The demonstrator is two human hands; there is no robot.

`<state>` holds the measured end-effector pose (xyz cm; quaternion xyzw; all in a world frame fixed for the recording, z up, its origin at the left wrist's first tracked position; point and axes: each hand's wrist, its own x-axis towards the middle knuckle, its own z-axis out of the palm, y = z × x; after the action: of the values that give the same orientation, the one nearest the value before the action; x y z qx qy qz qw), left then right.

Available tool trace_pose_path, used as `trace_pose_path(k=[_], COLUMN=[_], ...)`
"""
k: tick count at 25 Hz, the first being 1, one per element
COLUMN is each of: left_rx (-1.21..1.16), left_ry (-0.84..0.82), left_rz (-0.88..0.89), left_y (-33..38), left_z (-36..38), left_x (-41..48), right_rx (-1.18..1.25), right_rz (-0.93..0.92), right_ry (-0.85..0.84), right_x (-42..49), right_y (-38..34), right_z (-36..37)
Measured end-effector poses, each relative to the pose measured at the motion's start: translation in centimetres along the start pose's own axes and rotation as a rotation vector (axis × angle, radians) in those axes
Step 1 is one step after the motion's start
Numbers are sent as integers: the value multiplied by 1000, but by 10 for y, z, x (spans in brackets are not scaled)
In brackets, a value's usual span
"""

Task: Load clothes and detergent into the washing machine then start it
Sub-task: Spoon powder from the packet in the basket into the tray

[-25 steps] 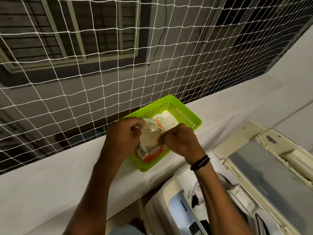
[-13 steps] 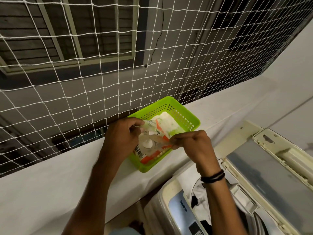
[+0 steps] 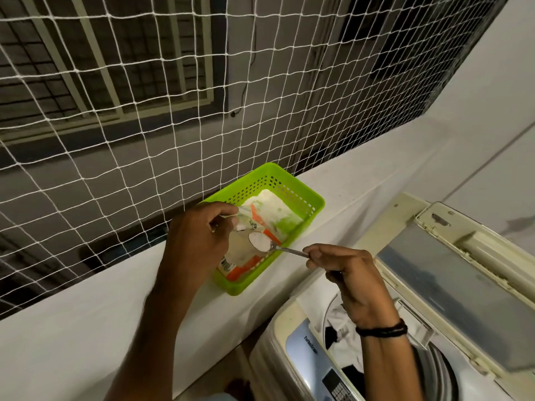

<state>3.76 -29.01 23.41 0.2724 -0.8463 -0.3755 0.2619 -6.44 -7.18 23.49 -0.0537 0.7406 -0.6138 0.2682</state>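
Holds a metal spoon [image 3: 278, 248] heaped with white powder just above the open mouth of the detergent packet [image 3: 240, 256], pinching the handle's end between the curled fingers [image 3: 315, 251] of the right hand [image 3: 347, 270]. Grips the packet's top edge with the left hand [image 3: 199, 235], fingers curled round the plastic. Rests the packet inside the green basket [image 3: 315, 204], on the white counter [image 3: 86, 314] close against the white net [image 3: 144, 111]. Stands beside the washing machine [image 3: 292, 337] at lower right, with its lid [image 3: 451, 285] raised and white and dark clothes [image 3: 347, 342] in the drum. Wears a black band [image 3: 382, 331] on the right wrist.
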Motion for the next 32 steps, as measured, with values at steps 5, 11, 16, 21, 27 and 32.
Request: trace_pose_path(k=[5, 11, 16, 21, 27, 32], left_rx=[-44, -164, -214, -237, -145, -28], left_ry=[-8, -99, -329, -671, -886, -974], left_rz=[52, 131, 219, 188, 143, 9], left_y=[16, 52, 73, 89, 96, 87], left_z=[1, 27, 91, 185, 325, 423], left_x=[-7, -27, -40, -61, -108, -138], right_rx=[67, 167, 306, 443, 541, 465], right_rz=[-22, 16, 76, 85, 163, 221], right_ry=[63, 229, 495, 778, 1080, 1151], right_x=[-10, -31, -50, -74, -64, -17], right_y=[12, 39, 92, 146, 203, 261], right_z=[-20, -71, -134, -195, -251, -279])
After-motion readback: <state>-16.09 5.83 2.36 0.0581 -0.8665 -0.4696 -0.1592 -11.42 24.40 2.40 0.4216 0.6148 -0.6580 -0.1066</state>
